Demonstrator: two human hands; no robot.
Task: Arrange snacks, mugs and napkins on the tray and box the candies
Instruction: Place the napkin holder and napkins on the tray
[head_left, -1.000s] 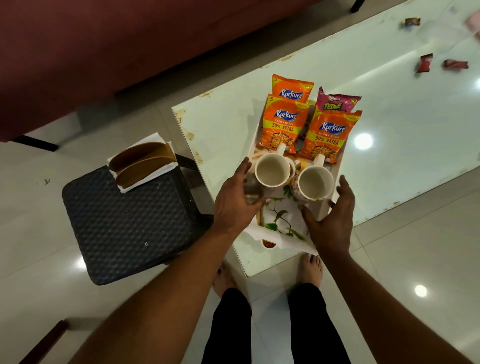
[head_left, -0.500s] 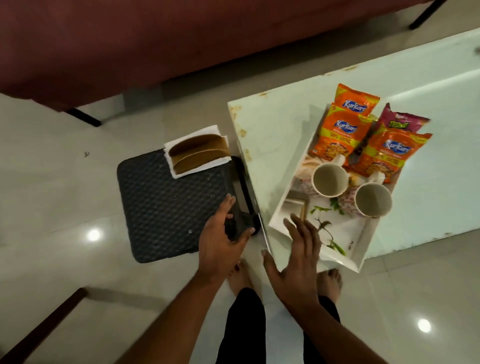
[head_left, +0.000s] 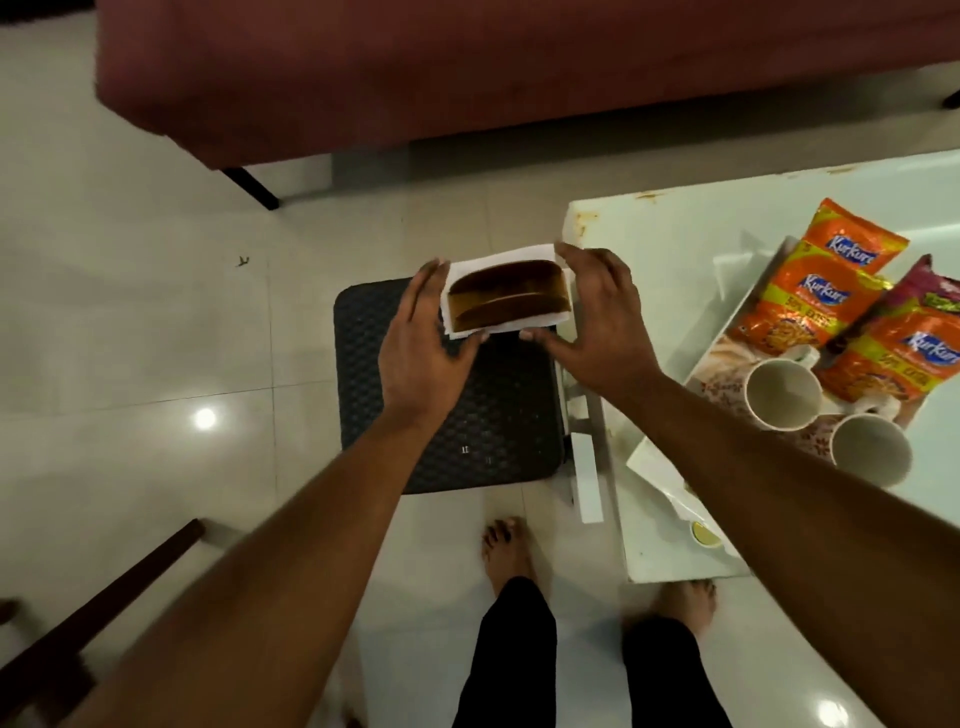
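1. The napkin holder (head_left: 506, 301) sits on the stool (head_left: 467, 415), right at its far edge, with the sofa (head_left: 467, 78) behind it.
2. The left hand (head_left: 421, 343) is at the holder's left side and the right hand (head_left: 597, 322) at its right side.
3. The table (head_left: 675, 234) stands just right of the stool, and the tray (head_left: 660, 462) lies on it.
4. On the tray there are two mugs (head_left: 783, 392) side by side, with the snack packets (head_left: 810, 296) overlapping behind them at the far end.
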